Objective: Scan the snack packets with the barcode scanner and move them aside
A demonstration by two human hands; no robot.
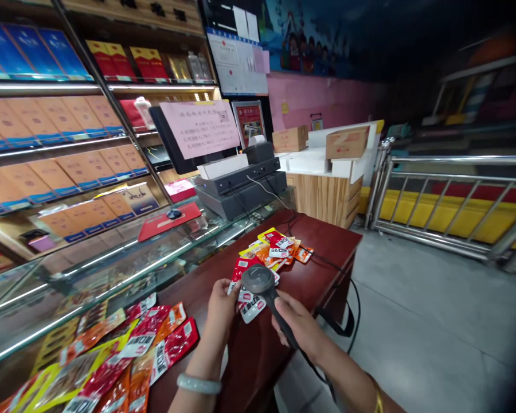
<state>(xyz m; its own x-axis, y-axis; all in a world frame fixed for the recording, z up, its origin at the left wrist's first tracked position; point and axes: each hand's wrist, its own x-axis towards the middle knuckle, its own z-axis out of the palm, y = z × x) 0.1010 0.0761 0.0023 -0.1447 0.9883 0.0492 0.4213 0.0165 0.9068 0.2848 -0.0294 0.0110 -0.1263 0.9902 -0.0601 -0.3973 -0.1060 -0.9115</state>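
Observation:
My right hand (298, 324) is wrapped round the handle of a dark grey barcode scanner (258, 279), its head pointing away from me toward my left hand. Beside the scanner head, my left hand (222, 304) pinches the edge of a red and white snack packet (242, 265), partly hidden behind the scanner. Just past it lies a pile of red, orange and yellow snack packets (279, 246) on the dark red table (322, 238). Another heap of similar packets (140, 338) spreads at the lower left, over the table and the glass counter's edge.
A glass display counter (172, 258) runs along the left, bearing a red mat (171, 221) with a mouse, a monitor (198, 132) and a cash drawer (241, 189). The scanner's black cable (358, 310) loops off the table's right side. Metal railings (451, 201) stand at the right.

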